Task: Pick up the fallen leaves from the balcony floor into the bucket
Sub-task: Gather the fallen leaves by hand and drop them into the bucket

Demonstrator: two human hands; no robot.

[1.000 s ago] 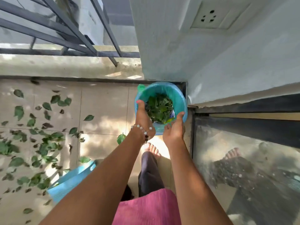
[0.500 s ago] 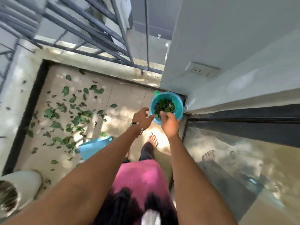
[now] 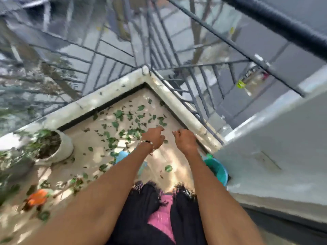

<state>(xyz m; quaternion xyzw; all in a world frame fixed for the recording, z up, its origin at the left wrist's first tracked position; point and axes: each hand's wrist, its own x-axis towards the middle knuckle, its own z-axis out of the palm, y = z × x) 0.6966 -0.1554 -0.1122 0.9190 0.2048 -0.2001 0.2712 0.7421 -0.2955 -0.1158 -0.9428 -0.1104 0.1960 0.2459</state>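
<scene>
Several green fallen leaves (image 3: 115, 124) lie scattered over the beige balcony floor (image 3: 99, 156), thickest toward the far corner. The teal bucket (image 3: 218, 171) stands at the right against the wall, partly hidden by my right forearm. My left hand (image 3: 154, 138), with a bead bracelet at the wrist, hangs above the leaves with loosely curled fingers and holds nothing. My right hand (image 3: 185, 141) is beside it, fingers also loosely curled and empty. Both hands are well away from the bucket.
A white plant pot (image 3: 65, 149) sits at the left. A light blue dustpan (image 3: 122, 156) lies on the floor under my left forearm. An orange object (image 3: 37, 198) is at lower left. A white ledge (image 3: 184, 114) with grey railing (image 3: 177, 55) bounds the corner.
Both hands have left the bucket rim and swung left over the leaf-strewn floor. The view turned left, so the bucket now sits at the right edge.
</scene>
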